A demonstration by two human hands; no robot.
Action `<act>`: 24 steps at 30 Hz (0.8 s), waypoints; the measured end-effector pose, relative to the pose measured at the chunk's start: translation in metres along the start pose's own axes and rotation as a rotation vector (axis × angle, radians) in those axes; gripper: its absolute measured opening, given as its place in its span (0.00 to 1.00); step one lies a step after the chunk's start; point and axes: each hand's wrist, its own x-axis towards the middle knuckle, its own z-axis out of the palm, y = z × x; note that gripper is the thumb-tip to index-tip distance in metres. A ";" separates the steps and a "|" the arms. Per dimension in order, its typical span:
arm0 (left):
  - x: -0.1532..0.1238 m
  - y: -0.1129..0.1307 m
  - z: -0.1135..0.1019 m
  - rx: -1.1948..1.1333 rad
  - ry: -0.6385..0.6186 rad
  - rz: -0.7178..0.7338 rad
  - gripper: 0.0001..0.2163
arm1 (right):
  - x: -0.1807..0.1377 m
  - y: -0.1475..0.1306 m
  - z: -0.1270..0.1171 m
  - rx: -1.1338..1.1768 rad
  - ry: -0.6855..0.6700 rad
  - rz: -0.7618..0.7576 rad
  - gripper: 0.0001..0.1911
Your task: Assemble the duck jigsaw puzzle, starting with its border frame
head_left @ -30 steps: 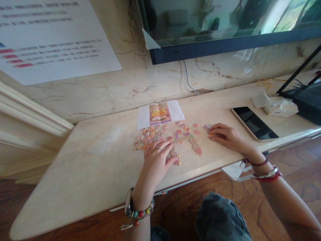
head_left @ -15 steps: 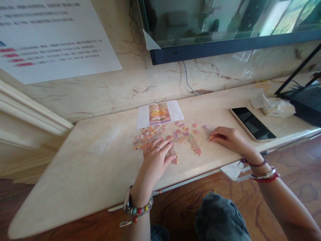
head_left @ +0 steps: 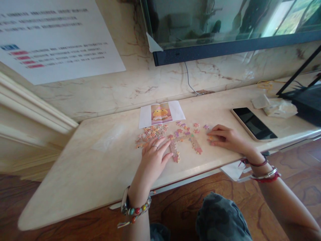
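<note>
Fingers (head_left: 160,147) of the left hand (head_left: 152,157) spread apart and flat, gripping nothing, palm down just in front of the picture sheet (head_left: 162,113), tips at the near rim of the loose pile (head_left: 150,134). Fingers (head_left: 216,134) of the right hand (head_left: 227,139) stretched out close together, right of the sheet and a little nearer the body, tips at a small pale piece (head_left: 210,138); pinched or merely touched, cannot tell.

Table (head_left: 87,174): broad slab of glossy cream marble with a rounded front edge and a cut-off corner far left of the sheet. Wide bare stretch on that side, narrower bare strip along the front edge.

Wall (head_left: 140,83): veined marble, rising straight behind the sheet from the slab's back edge.

Tank (head_left: 225,23): glass on a dark base, high above and right of the sheet.

Poster (head_left: 55,36): white, with printed lines, above and left of the sheet.

Phone (head_left: 253,123): flat dark glass, rounded corners, well right of the sheet, close to the front edge.

Sheet itself: white rectangular paper lying flat, yellow cartoon figure at centre.

Joined pieces (head_left: 184,139): narrow pastel strips with knobbly edges, just in front and right of the sheet, between the two hands.

Loose pile: small orange and pink bits at the sheet's near edge.
</note>
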 end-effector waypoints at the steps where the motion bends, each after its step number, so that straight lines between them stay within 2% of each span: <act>1: -0.001 -0.001 0.000 0.002 0.004 0.003 0.16 | 0.000 -0.001 0.000 0.003 -0.007 -0.003 0.16; 9: -0.003 -0.001 -0.001 -0.007 0.002 0.011 0.16 | 0.000 0.001 -0.001 0.044 -0.050 -0.021 0.09; 14: -0.005 -0.003 0.001 0.004 0.007 0.038 0.16 | -0.004 0.000 0.001 0.008 0.021 0.021 0.08; 19: -0.005 -0.002 0.001 0.008 0.012 0.040 0.16 | -0.004 -0.004 0.004 -0.012 0.104 -0.012 0.10; 24: -0.004 -0.001 0.001 -0.003 0.004 0.041 0.16 | -0.007 -0.009 0.013 -0.094 0.192 0.069 0.14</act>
